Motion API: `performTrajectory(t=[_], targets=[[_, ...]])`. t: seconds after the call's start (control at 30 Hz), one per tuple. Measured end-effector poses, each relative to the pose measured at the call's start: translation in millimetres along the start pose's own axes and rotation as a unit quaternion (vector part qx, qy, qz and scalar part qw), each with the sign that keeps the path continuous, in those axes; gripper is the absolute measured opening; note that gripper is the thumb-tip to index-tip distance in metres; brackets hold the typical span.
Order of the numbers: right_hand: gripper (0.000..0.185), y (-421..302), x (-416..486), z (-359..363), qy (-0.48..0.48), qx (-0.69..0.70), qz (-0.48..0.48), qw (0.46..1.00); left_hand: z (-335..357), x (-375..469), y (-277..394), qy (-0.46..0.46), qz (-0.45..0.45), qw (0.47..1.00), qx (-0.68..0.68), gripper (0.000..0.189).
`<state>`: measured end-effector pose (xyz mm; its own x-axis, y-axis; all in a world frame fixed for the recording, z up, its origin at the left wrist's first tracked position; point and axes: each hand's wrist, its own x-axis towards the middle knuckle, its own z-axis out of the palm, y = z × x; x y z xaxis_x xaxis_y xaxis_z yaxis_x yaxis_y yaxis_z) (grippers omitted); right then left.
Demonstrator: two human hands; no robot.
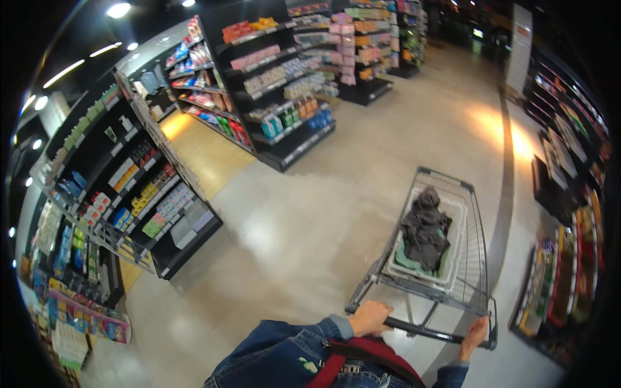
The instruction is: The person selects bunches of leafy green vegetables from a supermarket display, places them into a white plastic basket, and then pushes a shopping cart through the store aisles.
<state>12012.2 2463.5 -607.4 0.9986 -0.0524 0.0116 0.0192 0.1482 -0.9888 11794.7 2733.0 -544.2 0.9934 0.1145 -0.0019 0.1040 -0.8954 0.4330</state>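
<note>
A metal shopping cart (478, 228) stands in front of me. Its dark handlebar (427, 331) crosses just ahead of my body. My left hand (371, 317) is wrapped around the bar near its left end. At the right end, my right hand (475, 331) grips the handle by the corner of the frame; its fingers are partly hidden. Inside the cart's basket lies a white plastic crate (459, 228). A crumpled dark grey cloth or garment (424, 237) is heaped in it, over something green (405, 259).
Black store shelves (271, 150) with packaged goods rise ahead to the left. Another stocked shelf unit (187, 242) is nearer on the left. Low display racks (529, 286) line the right side. A pale floor aisle (388, 136) runs forward past a white pillar (520, 53).
</note>
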Motion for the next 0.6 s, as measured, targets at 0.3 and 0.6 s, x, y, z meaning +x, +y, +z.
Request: performTrajectory(t=[0.3,0.6], targets=[[0.041,27.0,327.0,122.4,-0.088,-0.146,-0.078,0.982,-26.6,323.9,-68.4,0.144,0.026,0.989,-0.005,0.057],[0.026,33.5,635.6,281.2,-0.058,-0.451,-0.183,0.872,-76.3,676.4,-140.4,0.042,-0.094,0.992,-0.067,0.047]])
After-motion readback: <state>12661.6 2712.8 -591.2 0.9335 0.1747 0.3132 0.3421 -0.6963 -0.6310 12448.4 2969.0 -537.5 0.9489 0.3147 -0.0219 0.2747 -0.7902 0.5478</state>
